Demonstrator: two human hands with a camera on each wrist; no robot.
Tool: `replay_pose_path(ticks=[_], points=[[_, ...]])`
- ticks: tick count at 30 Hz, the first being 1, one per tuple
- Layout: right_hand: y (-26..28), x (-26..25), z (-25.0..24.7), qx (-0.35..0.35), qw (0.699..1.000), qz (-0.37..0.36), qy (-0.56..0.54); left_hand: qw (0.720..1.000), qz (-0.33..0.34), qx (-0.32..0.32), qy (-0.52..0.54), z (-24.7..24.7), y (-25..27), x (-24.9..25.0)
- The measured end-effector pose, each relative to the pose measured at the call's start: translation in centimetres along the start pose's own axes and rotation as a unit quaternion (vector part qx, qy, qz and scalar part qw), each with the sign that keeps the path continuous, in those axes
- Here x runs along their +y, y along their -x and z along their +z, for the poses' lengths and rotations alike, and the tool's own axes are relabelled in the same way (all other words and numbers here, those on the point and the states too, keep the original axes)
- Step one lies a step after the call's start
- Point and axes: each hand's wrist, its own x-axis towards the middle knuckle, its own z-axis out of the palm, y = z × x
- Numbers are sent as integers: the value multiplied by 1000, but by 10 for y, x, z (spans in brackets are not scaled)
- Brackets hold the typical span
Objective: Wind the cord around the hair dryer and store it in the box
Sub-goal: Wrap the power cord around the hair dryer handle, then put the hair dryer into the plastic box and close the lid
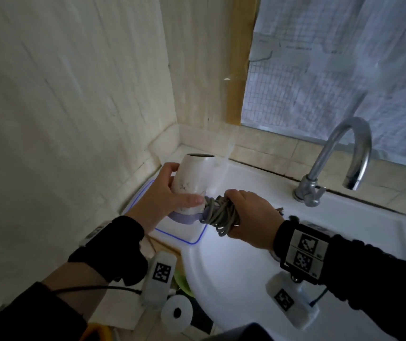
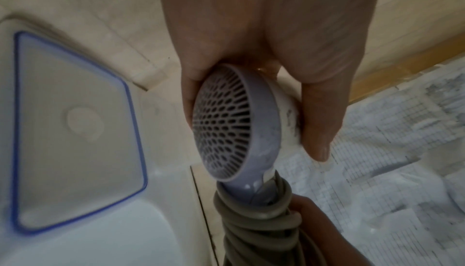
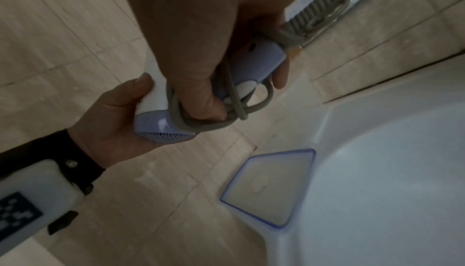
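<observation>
While both hands hold the dryer point(image 1: 192, 183) above the box point(image 1: 187, 233), the cord point(image 1: 221, 214) sits coiled around its handle. Nearest in the head view, at 6 o'clock, a roll of tape point(image 1: 177, 312) lies low beside the sink point(image 1: 258, 242), with a green object partly hidden just above it. The two wrists carry black straps and white camera housings with printed markers.

The right hand point(image 1: 248, 217), at about 4 o'clock from the dryer, has its grip clenched around the handle and the grey loops wound on it; the right wrist view shows the fingers curled over the cord, one loop hanging loose below them, and the ribbed strain relief running out past the hand. The left hand point(image 1: 165, 193), at 9 o'clock from the dryer, has its grip wrapped round the white barrel, thumb point(image 1: 192, 200) along the near side and fingers on the far side. In the left wrist view the lilac rear grille point(image 2: 226, 125) faces the camera, with the cord coils point(image 2: 254, 210) just below it.

The dryer is held in the air, nozzle up and tilted away, over the clear blue-rimmed box, which stands open on the sink's ledge in the wall corner. Whether the dryer touches the box cannot be told.

Farther off, at 2 o'clock, a curved metal tap point(image 1: 332, 163) rises from the sink's rear edge. Behind it a window is covered with mesh and plastic sheeting.
</observation>
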Motion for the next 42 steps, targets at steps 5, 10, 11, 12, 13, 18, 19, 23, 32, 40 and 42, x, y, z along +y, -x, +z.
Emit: replay_pose_path(ticks=[5, 10, 11, 12, 13, 18, 19, 23, 32, 40, 42], points=[[-44, -9, -15, 12, 1000, -19, -2, 1000, 18, 10, 12, -29, -27, 16], [-78, -24, -15, 11, 1000, 10, -26, 999, 14, -11, 31, -63, -56, 21], [-86, -27, -15, 13, 999, 15, -31, 999, 12, -7, 39, -69, -62, 21], [-94, -30, -14, 16, 999, 21, -34, 999, 10, -2, 48, -76, -70, 20], [-103, -34, -14, 20, 999, 29, -35, 998, 10, -1, 56, -83, -78, 20], [-142, -42, -24, 39, 995, 79, -39, 996, 31, 11, 80, -104, -118, 18], [-150, -41, -26, 39, 995, 87, -39, 995, 33, 24, 88, -104, -126, 17], [-188, -25, -33, 19, 991, 119, -55, 988, 36, 98, 110, -95, -166, 12], [-268, 34, -14, -84, 986, 122, -73, 985, -32, 162, 43, -76, -245, -24], [-310, 62, 9, -188, 971, 126, -73, 978, -118, 137, -101, -66, -285, -55], [-316, 63, 13, -200, 968, 130, -78, 969, -130, 143, -153, -64, -289, -56]])
